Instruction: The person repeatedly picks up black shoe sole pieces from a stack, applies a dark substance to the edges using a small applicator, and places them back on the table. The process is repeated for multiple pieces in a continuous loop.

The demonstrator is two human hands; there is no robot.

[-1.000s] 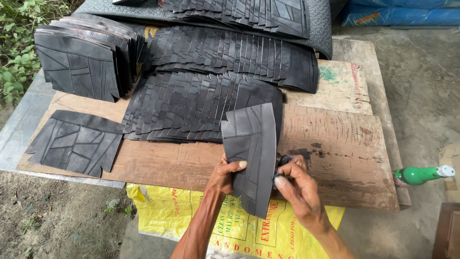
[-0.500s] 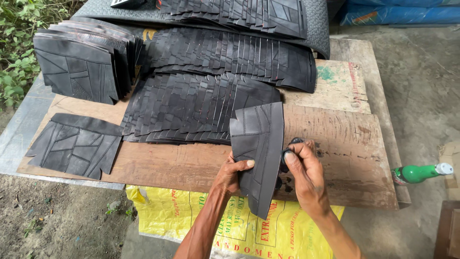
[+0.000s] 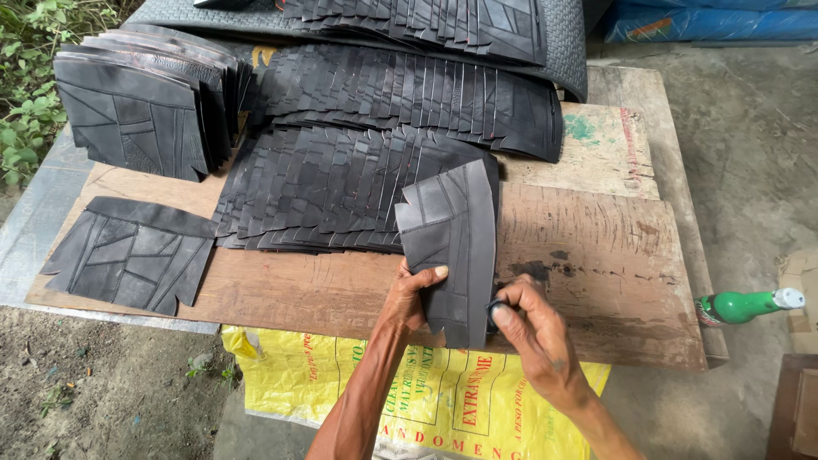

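My left hand (image 3: 411,296) grips the lower left edge of a black rubber piece (image 3: 452,238) cut with line patterns, holding it upright above a wooden board (image 3: 596,255). My right hand (image 3: 528,328) pinches the piece's lower right edge, with a small dark object between its fingers that I cannot identify. Just behind the held piece lies an overlapping row of similar black rubber pieces (image 3: 341,187).
More rubber pieces lie fanned at the back (image 3: 409,94), stacked upright at the left (image 3: 136,102), and one lies flat at the front left (image 3: 128,251). A green bottle (image 3: 745,305) lies at the right. A yellow sack (image 3: 426,392) hangs below the board.
The held piece has swung upright and shifted slightly left. My right hand has slid down from its right side to its lower edge.
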